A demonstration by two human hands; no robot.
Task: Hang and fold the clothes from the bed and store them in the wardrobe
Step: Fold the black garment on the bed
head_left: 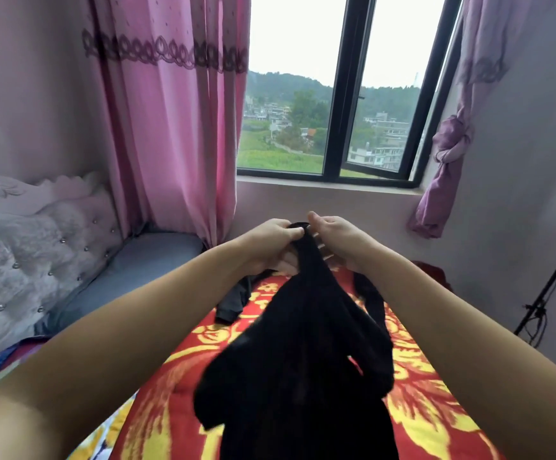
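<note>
Both hands (270, 242) (334, 239) pinch black garment (303, 360) above bed (419, 376).

Only 1 view here, from the person's head: it looks forward and slightly down along both outstretched forearms, close above the bed (412, 390) (its red-and-yellow cover fills the lower frame). It faces the window (333, 94) in the far wall, with wide-angle bending at the edges.

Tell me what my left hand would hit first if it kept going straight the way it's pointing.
Probably the right hand: the left hand points across at it, both gripping the black garment between them. Depth is hard to judge.
</note>
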